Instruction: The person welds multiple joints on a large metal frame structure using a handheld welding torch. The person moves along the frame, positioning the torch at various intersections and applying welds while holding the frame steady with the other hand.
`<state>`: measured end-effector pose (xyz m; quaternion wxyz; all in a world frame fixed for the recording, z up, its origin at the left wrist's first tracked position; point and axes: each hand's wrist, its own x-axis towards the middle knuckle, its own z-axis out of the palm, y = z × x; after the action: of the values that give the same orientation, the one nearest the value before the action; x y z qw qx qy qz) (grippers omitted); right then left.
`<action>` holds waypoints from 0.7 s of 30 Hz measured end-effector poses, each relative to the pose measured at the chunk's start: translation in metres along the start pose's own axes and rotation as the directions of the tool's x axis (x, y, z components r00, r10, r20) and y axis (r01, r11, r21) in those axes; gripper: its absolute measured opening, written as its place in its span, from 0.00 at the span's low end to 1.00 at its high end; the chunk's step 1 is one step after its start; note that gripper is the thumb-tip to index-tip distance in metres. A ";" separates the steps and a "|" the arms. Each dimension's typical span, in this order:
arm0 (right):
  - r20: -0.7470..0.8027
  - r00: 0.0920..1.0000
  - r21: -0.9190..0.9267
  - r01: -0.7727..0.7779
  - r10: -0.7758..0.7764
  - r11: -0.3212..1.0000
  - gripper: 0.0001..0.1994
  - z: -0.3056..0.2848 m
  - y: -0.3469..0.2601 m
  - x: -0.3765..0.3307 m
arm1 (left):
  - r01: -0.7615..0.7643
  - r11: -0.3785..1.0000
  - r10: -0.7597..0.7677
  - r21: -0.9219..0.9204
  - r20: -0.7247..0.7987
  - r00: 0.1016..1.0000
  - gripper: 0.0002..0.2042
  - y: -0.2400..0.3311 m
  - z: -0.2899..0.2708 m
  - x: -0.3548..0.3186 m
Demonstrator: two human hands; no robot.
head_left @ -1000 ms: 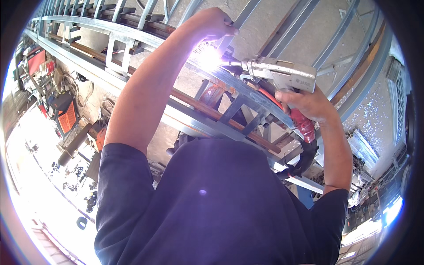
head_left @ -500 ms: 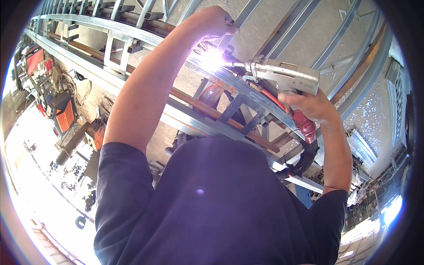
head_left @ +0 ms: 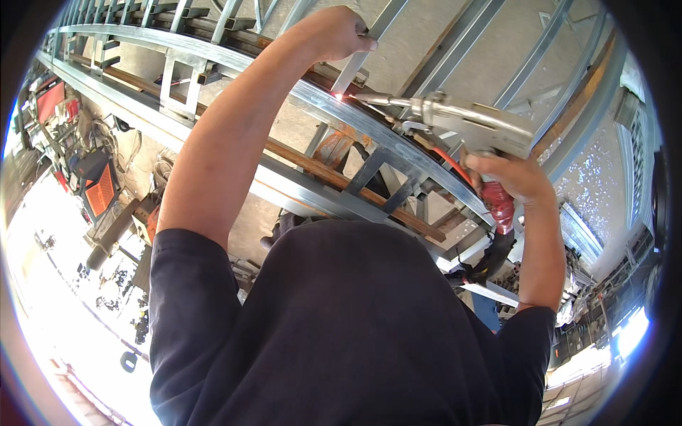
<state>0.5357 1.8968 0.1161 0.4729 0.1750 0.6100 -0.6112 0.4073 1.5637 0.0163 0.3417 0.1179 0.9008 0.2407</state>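
Note:
My left hand [head_left: 347,35] is closed on a grey metal bar [head_left: 355,65], its fingertips at the bar's edge. The bar's lower end meets a long galvanised steel rail [head_left: 387,133], where a small orange-red spot [head_left: 339,96] glows. My right hand [head_left: 508,176] is wrapped round the grip of a handheld welding gun [head_left: 472,124]. It has a silver body, a narrow nozzle and red wrapping below the hand. The nozzle tip is just right of the glowing spot; whether it touches the rail I cannot tell.
Parallel metal bars [head_left: 536,60] run across the far side. A brown rusty bar [head_left: 312,169] lies along the frame nearer me. At left are an orange-and-black machine [head_left: 101,190] and scattered tools. A dark cable [head_left: 494,259] hangs below the gun.
The bright welding arc has gone out, leaving a small glowing spot. The gun has shifted slightly right and down. My left hand remains on the bar.

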 end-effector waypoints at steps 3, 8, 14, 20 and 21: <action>-0.071 0.996 0.029 0.047 -0.045 0.998 0.19 -0.016 0.010 -0.025 | -0.044 0.982 0.075 0.185 -0.166 0.983 0.24 0.007 0.005 -0.002; -0.098 0.989 0.056 -0.109 0.114 0.992 0.22 -0.034 0.040 -0.050 | -0.104 0.994 0.108 0.030 -0.203 0.973 0.24 0.086 0.030 -0.013; -0.082 0.992 -0.006 -0.095 0.094 0.995 0.23 -0.040 0.053 -0.052 | -0.075 0.987 0.072 -0.140 -0.025 0.997 0.21 0.088 0.068 -0.001; -0.042 0.997 -0.013 -0.072 0.071 0.997 0.26 -0.037 0.044 -0.043 | -0.005 0.993 0.008 -0.117 0.026 1.000 0.27 0.091 0.063 -0.001; -0.047 0.995 -0.020 -0.088 0.087 0.996 0.26 -0.035 0.044 -0.042 | 0.005 0.993 0.000 -0.115 0.042 0.999 0.27 0.092 0.061 -0.001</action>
<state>0.5781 1.9527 0.1173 0.4870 0.2101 0.6193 -0.5789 0.4535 1.6633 0.0241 0.3669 0.1020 0.8782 0.2894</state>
